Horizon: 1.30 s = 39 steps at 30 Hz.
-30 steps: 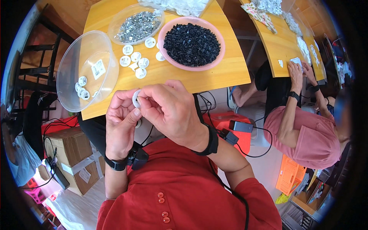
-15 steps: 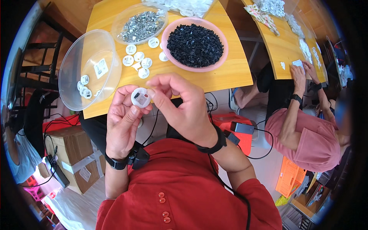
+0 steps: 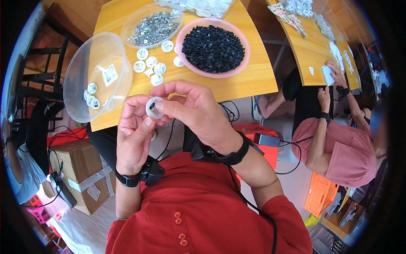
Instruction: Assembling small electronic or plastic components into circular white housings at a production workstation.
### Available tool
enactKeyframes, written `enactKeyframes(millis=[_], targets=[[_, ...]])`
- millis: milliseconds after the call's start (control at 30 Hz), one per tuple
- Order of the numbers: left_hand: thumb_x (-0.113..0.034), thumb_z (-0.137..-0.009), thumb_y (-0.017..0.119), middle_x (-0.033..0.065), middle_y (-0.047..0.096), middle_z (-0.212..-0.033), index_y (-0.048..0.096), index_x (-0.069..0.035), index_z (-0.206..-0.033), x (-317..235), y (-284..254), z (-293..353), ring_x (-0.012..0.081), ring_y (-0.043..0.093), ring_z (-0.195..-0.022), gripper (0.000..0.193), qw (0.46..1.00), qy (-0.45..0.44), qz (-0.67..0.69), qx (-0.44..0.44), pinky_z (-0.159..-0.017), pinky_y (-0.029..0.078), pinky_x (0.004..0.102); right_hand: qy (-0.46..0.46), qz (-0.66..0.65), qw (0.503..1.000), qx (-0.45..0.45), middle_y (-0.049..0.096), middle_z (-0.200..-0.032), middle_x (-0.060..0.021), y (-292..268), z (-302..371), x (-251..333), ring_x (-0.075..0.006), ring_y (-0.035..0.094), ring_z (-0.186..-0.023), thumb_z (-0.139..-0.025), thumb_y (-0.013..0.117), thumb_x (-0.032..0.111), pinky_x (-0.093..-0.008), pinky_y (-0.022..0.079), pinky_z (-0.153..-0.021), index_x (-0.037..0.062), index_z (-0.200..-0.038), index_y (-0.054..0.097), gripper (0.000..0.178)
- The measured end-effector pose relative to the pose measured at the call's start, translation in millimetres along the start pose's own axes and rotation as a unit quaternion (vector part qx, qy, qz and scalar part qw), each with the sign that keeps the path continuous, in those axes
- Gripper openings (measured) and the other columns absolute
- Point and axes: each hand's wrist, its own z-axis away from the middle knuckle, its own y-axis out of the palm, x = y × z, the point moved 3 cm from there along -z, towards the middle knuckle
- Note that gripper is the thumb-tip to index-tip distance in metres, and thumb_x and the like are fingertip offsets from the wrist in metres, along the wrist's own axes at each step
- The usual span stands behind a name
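Above my lap, near the table's front edge, I hold a round white plastic part (image 3: 149, 111) with a small black piece set in its face. My left hand (image 3: 133, 133) pinches it from the left and below, between thumb and fingers. My right hand (image 3: 198, 112) closes on its right side, the thumb pressed flat over the face and hiding much of it; the fingers curl behind. Several similar white round parts (image 3: 159, 68) lie on the table beyond my hands. A pink bowl (image 3: 247, 51) full of small black pieces (image 3: 213, 48) stands close by them.
A clear basin (image 3: 69, 80) on the left holds several white parts. Behind sits a clear bowl (image 3: 124, 36) of small metal pieces (image 3: 154, 29), beside a bag of white parts (image 3: 203, 6). At another table (image 3: 304, 55) on the right works a co-worker (image 3: 338, 148) in pink.
My right thumb has moved left from the part's edge onto its face, and the right fingers have curled behind. The co-worker's nearer hand has drawn back from the white piece.
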Motion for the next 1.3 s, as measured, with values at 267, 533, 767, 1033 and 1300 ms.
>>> enactKeyframes(millis=[267, 533, 767, 1033, 1300], targets=[[-0.006, -0.093, 0.054, 0.0072, 0.061, -0.107, 0.049, -0.002, -0.119, -1.7, 2.1, 3.0, 0.0140, 0.059, -0.094, 0.026, 0.998, -0.007, -0.028, -0.062, -0.087, 0.046, 0.0263, 0.017, 0.007, 0.999, -0.032, 0.066, -0.080, -0.0049, -1.5, -2.1, -6.7, -0.0062, 0.062, -0.067, -0.085, 0.066, 0.004, -0.0187, 0.050, -0.060, -0.0055, -0.101, 0.062, 0.019], [-0.006, -0.095, 0.051, 0.0047, 0.056, -0.111, 0.054, -0.003, -0.117, 4.4, 0.5, 6.8, 0.0073, 0.055, -0.087, 0.022, 0.976, 0.026, -0.157, -0.148, -0.077, 0.043, 0.0212, -0.059, 0.053, 0.995, -0.060, 0.065, -0.083, -0.0061, 1.8, -3.3, -18.7, -0.0080, 0.063, -0.070, -0.083, 0.065, 0.000, -0.0196, 0.052, -0.062, -0.0067, -0.101, 0.061, 0.019], [-0.001, -0.094, 0.049, 0.0001, 0.058, -0.091, 0.061, 0.000, -0.109, 1.0, 3.6, 5.8, 0.0051, 0.055, -0.081, 0.018, 0.955, 0.095, -0.201, -0.197, -0.072, 0.044, 0.0195, -0.065, 0.031, 0.994, -0.078, 0.064, -0.085, -0.0057, 6.3, -1.7, -24.9, -0.0072, 0.062, -0.074, -0.083, 0.064, -0.003, -0.0198, 0.053, -0.067, -0.0063, -0.101, 0.061, 0.019], [0.000, -0.094, 0.049, 0.0010, 0.062, -0.093, 0.061, 0.000, -0.109, 0.3, 7.2, 8.7, 0.0038, 0.054, -0.079, 0.019, 0.955, 0.101, -0.168, -0.222, -0.072, 0.042, 0.0177, -0.093, 0.023, 0.989, -0.109, 0.062, -0.083, -0.0030, 13.8, 2.3, -30.7, -0.0050, 0.059, -0.072, -0.083, 0.064, -0.002, -0.0187, 0.050, -0.065, -0.0041, -0.101, 0.060, 0.019], [0.001, -0.092, 0.050, -0.0020, 0.059, -0.088, 0.062, -0.001, -0.107, 4.2, 5.5, 12.7, 0.0019, 0.048, -0.074, 0.019, 0.938, 0.139, -0.202, -0.247, -0.067, 0.037, 0.0164, -0.169, 0.063, 0.975, -0.127, 0.057, -0.079, -0.0027, 19.8, 3.9, -32.5, -0.0044, 0.055, -0.068, -0.081, 0.065, -0.002, -0.0182, 0.046, -0.060, 0.0020, -0.105, 0.045, 0.031]])
